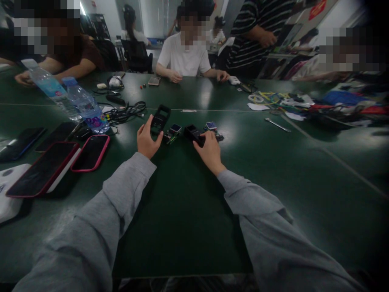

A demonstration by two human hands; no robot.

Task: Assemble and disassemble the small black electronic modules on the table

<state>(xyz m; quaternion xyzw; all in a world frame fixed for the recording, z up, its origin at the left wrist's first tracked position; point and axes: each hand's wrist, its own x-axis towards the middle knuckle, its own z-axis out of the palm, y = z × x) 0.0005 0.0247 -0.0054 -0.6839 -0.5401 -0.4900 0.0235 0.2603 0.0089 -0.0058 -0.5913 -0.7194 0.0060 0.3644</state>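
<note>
A black plastic casing [161,117] with a rectangular window and smaller cut-outs is tilted up in my left hand [148,140], thumb and fingers closed on its edges. My right hand [210,150] grips a second black casing [193,134], low over the table, its fingers covering the near end. Between the two hands lies a small circuit board with a screen [175,129]. Another small board with a lit-looking screen [210,126] rests just beyond my right fingers, partly hidden by them.
Two plastic bottles [86,103] lean at the left beside tangled black cables [129,112]. Several phones, one in a pink case [91,153], lie nearer on the green table [182,227]. A wrench [277,125] and a pile of wires [304,101] are at right. People sit opposite.
</note>
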